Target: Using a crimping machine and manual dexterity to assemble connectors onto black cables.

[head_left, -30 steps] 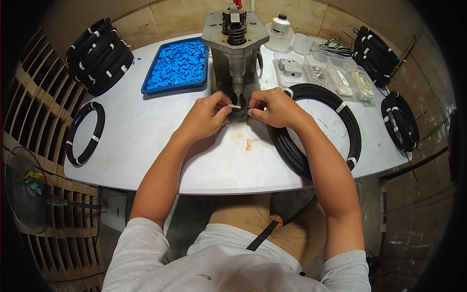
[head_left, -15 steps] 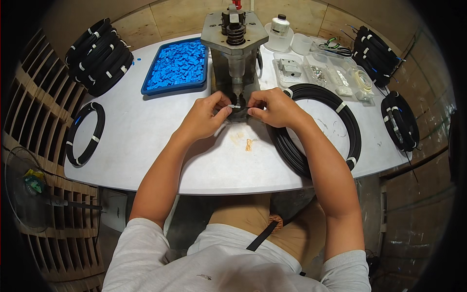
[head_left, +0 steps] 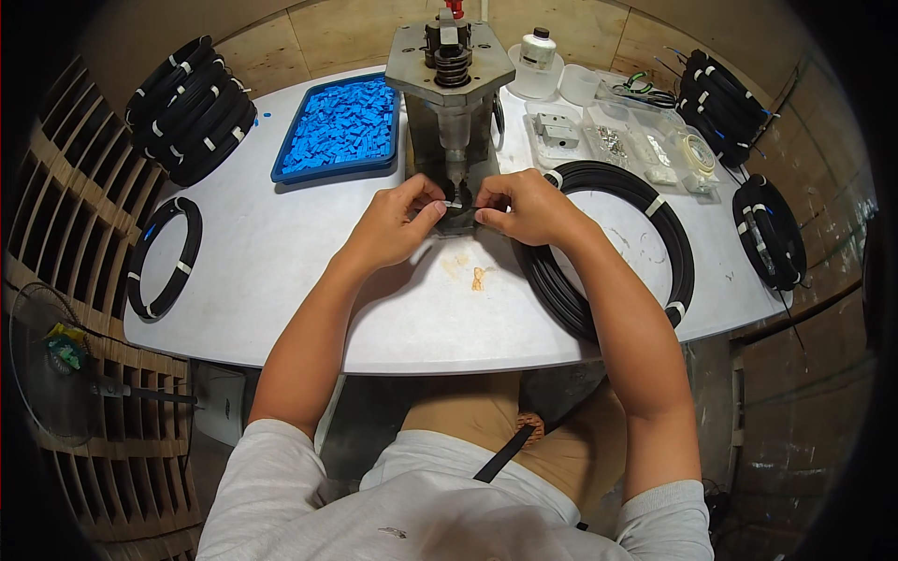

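Observation:
At the foot of a grey metal press (head_left: pixel 456 126), my two hands meet from either side. My left hand (head_left: pixel 404 220) is closed in a pinch on a small pale metal-looking piece (head_left: pixel 453 204), whose exact kind is too small to tell. My right hand (head_left: pixel 526 208) pinches the thin dark end of a cable, mostly covered by the fingers. Both lie at the press's lower jaw, under its ram. Beneath my right wrist rests a large coil of black cable (head_left: pixel 675 245), bound with white ties.
A dark blue tray (head_left: pixel 274 174) full of small blue pieces stands left of the press. Coil stacks (head_left: pixel 192 117) and a single coil (head_left: pixel 191 245) lie farther left. At the right are a white bottle (head_left: pixel 538 51), clear trays of small parts (head_left: pixel 613 140) and more coils (head_left: pixel 769 234).

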A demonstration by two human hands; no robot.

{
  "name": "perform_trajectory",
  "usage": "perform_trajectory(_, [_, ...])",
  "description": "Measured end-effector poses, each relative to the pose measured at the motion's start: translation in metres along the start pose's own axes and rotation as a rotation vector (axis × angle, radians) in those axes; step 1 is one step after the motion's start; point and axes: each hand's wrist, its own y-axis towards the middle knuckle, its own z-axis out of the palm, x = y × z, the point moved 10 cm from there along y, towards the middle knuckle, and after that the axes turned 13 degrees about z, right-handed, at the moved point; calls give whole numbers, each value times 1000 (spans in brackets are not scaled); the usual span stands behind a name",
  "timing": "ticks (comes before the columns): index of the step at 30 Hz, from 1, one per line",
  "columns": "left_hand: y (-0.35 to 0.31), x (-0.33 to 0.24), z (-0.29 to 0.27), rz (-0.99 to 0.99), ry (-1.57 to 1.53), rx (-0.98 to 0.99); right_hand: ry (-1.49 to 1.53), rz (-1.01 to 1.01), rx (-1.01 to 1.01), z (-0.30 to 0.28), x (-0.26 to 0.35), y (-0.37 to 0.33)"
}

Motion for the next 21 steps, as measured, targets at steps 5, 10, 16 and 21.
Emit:
perform_trajectory(5, [-1,0,0,-14,-60,-1,3,-12,-16,2,0,1])
perform_trajectory(10, [-1,0,2,-10,-101,3,-13,-7,-29,1,1,1])
perform_trajectory(16, [-1,1,3,0,-78,16,1,-6,-36,-1,-1,1])
perform_trajectory(21, [-1,3,2,18,-55,-5,8,22,-19,-2,-1,1])
